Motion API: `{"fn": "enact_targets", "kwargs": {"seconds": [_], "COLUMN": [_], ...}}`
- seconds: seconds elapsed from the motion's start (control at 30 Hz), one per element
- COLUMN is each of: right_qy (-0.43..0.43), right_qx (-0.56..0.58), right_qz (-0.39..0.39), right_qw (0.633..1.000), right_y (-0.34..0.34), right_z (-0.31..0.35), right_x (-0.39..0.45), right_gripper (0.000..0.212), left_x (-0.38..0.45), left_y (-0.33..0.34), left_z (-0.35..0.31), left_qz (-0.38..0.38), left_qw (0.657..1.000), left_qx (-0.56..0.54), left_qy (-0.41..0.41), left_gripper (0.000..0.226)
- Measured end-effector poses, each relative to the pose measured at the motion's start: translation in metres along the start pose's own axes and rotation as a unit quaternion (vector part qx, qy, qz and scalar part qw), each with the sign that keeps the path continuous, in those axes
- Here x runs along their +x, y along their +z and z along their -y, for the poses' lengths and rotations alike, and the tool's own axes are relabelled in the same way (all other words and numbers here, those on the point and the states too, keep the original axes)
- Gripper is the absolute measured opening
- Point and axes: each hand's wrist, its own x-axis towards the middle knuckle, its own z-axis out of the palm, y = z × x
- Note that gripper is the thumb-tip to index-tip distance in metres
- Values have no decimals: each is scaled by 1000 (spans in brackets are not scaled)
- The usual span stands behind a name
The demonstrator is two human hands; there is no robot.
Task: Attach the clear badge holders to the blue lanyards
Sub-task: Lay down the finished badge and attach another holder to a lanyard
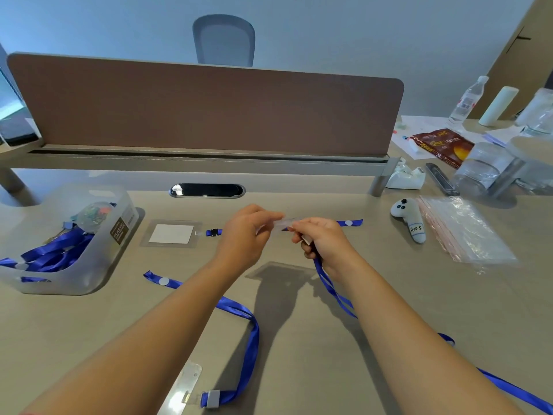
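Observation:
My left hand [245, 235] and my right hand [321, 241] are raised above the desk, close together. Between them is a clear badge holder [282, 224], pinched by my left fingers at its left end. My right hand grips the clip end of a blue lanyard [332, 287], whose strap hangs down to the desk. A second blue lanyard [236, 310] lies in front, clipped to a clear holder [182, 390]. Farther back lies a third holder with a white card [171, 233], joined to a lanyard [348, 223] that runs behind my hands.
A translucent bin [89, 265] with several blue lanyards stands at the left. A white controller [408, 215] and a plastic bag [463, 232] lie at the right, with bottles and jars behind. A brown divider [206, 106] closes off the back.

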Motion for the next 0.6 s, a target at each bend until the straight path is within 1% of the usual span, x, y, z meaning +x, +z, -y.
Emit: {"fn": "enact_targets", "kwargs": {"seconds": [0.03, 0.1, 0.23, 0.33, 0.4, 0.5, 0.53, 0.6], "right_qy": [9, 22, 36, 40, 39, 41, 43, 45], "right_qx": [11, 22, 36, 39, 12, -14, -15, -13], "right_qz": [4, 12, 18, 12, 6, -7, -9, -13], "right_qw": [1000, 999, 999, 998, 999, 999, 999, 999], "right_y": [1, 3, 7, 9, 10, 11, 11, 11], "right_z": [0, -1, -1, -1, 0, 1, 2, 3], "right_x": [0, 0, -1, 0, 0, 1, 1, 2], "right_gripper": [23, 22, 18, 20, 24, 22, 20, 18], "left_x": [-1, -2, -3, -4, -4, -5, -6, -6], "left_y": [-2, -5, -13, -15, -15, -11, -11, -10], "left_z": [1, 3, 4, 6, 9, 13, 13, 10], "left_qz": [-4, 13, 23, 28, 22, 23, 26, 40], "left_qw": [998, 988, 962, 952, 951, 955, 962, 984], "left_qx": [37, 104, 206, 236, 235, 221, 204, 126], "left_qy": [42, 114, 175, 193, 199, 194, 182, 120], "left_gripper": [27, 28, 28, 33, 35, 30, 29, 30]}}
